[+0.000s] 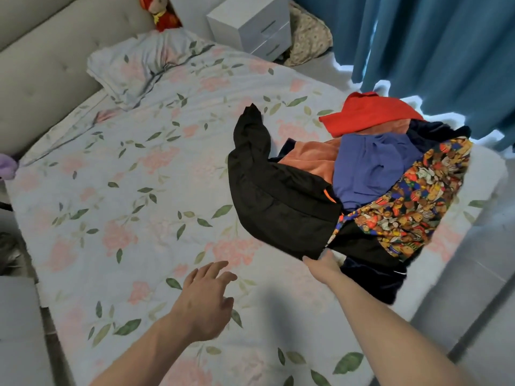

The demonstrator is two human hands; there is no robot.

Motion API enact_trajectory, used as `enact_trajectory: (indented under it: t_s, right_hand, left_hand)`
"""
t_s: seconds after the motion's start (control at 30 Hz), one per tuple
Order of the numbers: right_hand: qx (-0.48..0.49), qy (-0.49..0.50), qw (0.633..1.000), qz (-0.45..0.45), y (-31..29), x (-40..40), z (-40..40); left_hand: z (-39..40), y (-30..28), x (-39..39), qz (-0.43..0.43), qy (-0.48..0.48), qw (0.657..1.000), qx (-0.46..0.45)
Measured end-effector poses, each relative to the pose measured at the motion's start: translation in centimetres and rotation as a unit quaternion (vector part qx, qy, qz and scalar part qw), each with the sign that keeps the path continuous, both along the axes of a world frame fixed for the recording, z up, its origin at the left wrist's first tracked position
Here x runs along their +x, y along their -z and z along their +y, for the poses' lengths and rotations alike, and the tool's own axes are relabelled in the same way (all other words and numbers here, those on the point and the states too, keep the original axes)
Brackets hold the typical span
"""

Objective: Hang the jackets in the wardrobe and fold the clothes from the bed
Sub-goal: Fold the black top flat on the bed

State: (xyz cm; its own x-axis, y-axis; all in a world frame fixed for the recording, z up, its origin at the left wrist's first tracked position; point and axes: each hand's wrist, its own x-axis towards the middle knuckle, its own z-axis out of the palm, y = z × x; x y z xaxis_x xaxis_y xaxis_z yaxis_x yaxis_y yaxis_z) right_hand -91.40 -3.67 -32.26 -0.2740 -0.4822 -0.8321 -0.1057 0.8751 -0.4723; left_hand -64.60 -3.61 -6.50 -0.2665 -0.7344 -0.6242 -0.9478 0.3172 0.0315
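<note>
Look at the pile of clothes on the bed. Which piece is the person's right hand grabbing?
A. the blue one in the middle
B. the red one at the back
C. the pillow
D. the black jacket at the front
D: the right hand grips the near bottom edge of the black jacket, while the left hand hovers open above the flowered bedsheet.

two hands (pixel 204 305) – one pillow (pixel 145 62), one nightstand (pixel 250 23)

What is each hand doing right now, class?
Left hand: open, fingers spread above the bed sheet, holding nothing.
Right hand: gripping the lower edge of the black jacket.
</note>
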Motion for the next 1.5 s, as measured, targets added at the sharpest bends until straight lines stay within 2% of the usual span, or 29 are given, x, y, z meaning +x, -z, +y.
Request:
enact_trajectory:
  t_s: [0.07,0.17,0.23,0.33,0.43,0.5,0.6,0.7,0.93,1.1,1.27,1.4,1.5]
  right_hand:
    - [-0.008,0.068,0.997,-0.024,3.5,0.4,-1.6]
    - [-0.014,0.244,0.960,-0.137,-0.2,1.4,-3.7]
    - [-0.008,0.277,0.945,-0.174,-2.1,1.5,-4.7]
    - [-0.002,0.284,0.946,-0.158,-4.7,1.6,-5.0]
    - [-0.023,0.291,0.953,-0.083,-8.6,2.9,-3.4]
    - [-0.044,0.304,0.950,-0.064,-11.8,3.9,-1.5]
    - [-0.041,0.238,0.969,-0.045,-15.5,5.8,2.8]
    - [-0.100,0.144,0.983,-0.047,-20.3,8.5,6.8]
    - [-0.225,-0.026,0.974,-0.001,-34.8,14.3,14.8]
    - [-0.283,-0.039,0.958,0.021,-45.2,21.1,21.0]
    - [-0.328,-0.033,0.942,0.058,-52.2,30.9,29.1]
    - [-0.356,-0.001,0.933,0.059,-56.4,37.7,35.1]
    - [-0.356,0.013,0.933,0.053,-58.1,41.1,38.7]
  left_hand:
    - [-1.0,0.6,0.7,-0.009,-0.004,1.000,0.001]
    - [-2.1,1.0,1.6,-0.016,-0.011,1.000,0.000]
    - [-2.4,1.0,2.0,-0.015,-0.012,1.000,0.003]
    - [-1.9,0.4,2.2,-0.002,-0.013,1.000,0.006]
    - [-0.8,-1.1,2.3,0.025,-0.033,0.999,0.006]
    - [0.1,-2.6,2.6,0.047,-0.052,0.998,0.009]
    - [2.1,-5.1,3.6,0.073,-0.065,0.995,0.014]
    - [3.9,-7.7,5.2,0.106,-0.079,0.991,0.012]
    - [7.2,-14.3,13.2,0.198,-0.081,0.976,-0.028]
    - [10.6,-17.2,20.7,0.276,-0.030,0.960,-0.035]
    - [14.0,-19.0,27.8,0.342,0.033,0.939,-0.010]
    - [16.9,-20.0,31.6,0.356,0.077,0.929,0.066]
    - [19.7,-20.7,33.1,0.363,0.089,0.911,0.175]
